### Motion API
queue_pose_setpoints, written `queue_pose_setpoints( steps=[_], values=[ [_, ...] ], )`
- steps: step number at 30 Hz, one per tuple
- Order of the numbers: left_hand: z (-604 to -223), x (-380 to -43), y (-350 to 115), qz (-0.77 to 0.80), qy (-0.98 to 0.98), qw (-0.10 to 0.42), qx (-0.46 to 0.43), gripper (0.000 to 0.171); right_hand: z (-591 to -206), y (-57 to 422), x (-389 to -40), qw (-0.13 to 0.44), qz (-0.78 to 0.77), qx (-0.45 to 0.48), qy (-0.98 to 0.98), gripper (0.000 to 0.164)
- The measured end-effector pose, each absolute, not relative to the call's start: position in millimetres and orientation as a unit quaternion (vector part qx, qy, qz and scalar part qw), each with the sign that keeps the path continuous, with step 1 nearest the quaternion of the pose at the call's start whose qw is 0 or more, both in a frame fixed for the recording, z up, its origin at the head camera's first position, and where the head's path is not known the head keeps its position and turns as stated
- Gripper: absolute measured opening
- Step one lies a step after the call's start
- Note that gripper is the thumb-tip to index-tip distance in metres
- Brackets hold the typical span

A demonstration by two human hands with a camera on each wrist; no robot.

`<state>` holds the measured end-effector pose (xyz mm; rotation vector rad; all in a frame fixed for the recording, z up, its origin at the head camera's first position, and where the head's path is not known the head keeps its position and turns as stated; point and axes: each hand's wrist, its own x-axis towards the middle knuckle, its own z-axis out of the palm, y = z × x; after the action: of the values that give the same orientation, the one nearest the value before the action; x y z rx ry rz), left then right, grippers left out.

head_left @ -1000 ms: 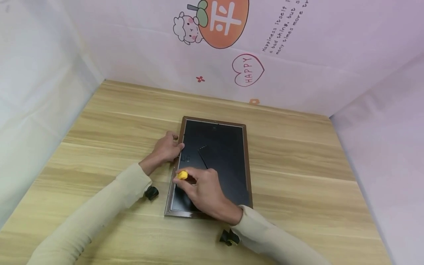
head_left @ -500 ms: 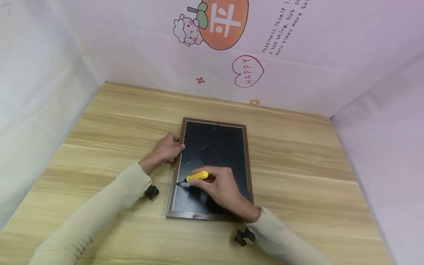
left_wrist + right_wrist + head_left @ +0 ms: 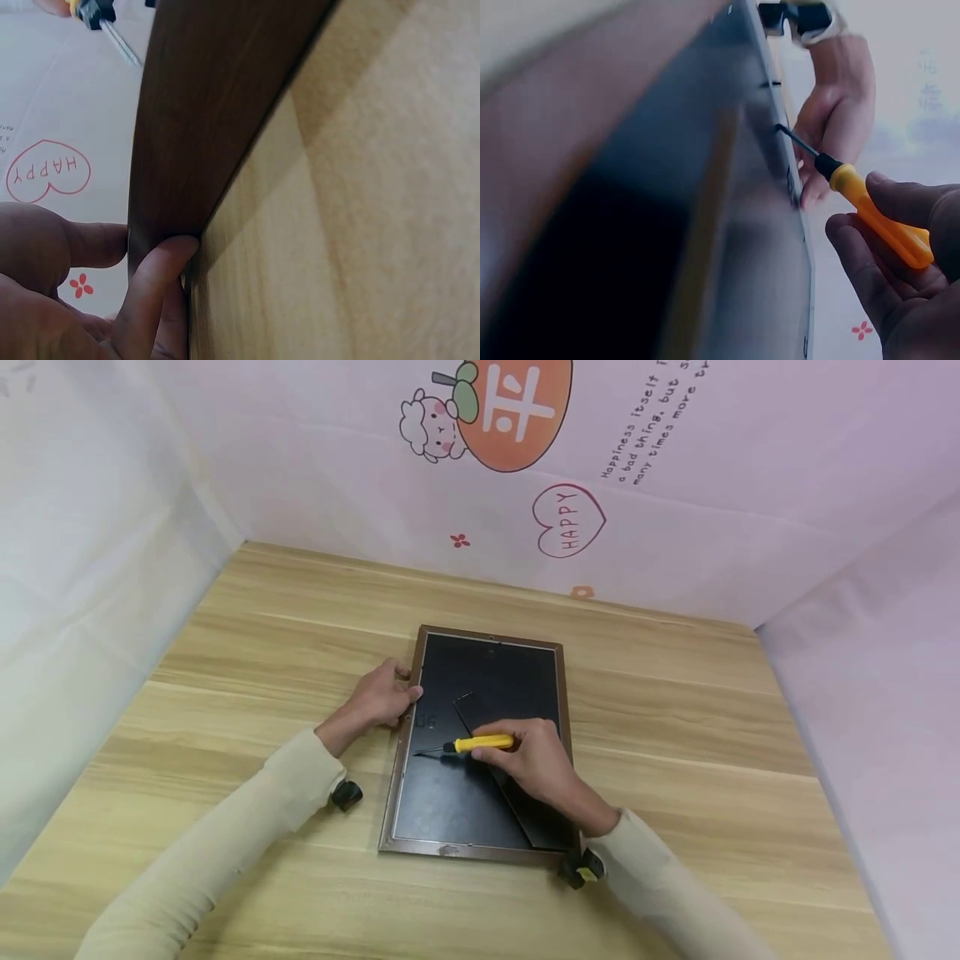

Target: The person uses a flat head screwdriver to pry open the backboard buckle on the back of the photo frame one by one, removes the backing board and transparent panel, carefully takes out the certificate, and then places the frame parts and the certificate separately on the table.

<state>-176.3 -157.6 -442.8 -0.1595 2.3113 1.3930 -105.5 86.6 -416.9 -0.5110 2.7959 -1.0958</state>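
Note:
A picture frame with a brown rim lies back side up on the table, showing its black backing board and a slanted stand leg. My left hand grips the frame's left edge, thumb on top; the left wrist view shows fingertips against the brown side. In my right hand I hold a yellow-handled screwdriver between thumb and fingers. It lies at a low slant over the board, its dark shaft pointing left. In the right wrist view the screwdriver tip is right by the board's edge.
The wood-grain table surrounds the frame. A white printed cloth wall rises behind, with plain cloth at both sides. Small black wrist devices sit under the left cuff and the right cuff.
The right hand has moved right and away from me, and the screwdriver has gone from near upright to a low slant. The left hand has kept its place on the frame.

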Motion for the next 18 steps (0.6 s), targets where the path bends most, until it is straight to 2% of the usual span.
queue_pose_setpoints(
  steps=[7,18],
  values=[
    [-443,-175,-157,0.51,0.83,0.216,-0.059,0.044,-420,93,-121,0.021,-0.354,-0.169,0.92,0.022],
    [-441,-173,-158,0.5,0.84,0.207,-0.047,0.043,-418,103,-148,0.028,-0.365,-0.161,0.917,0.024]
  ],
)
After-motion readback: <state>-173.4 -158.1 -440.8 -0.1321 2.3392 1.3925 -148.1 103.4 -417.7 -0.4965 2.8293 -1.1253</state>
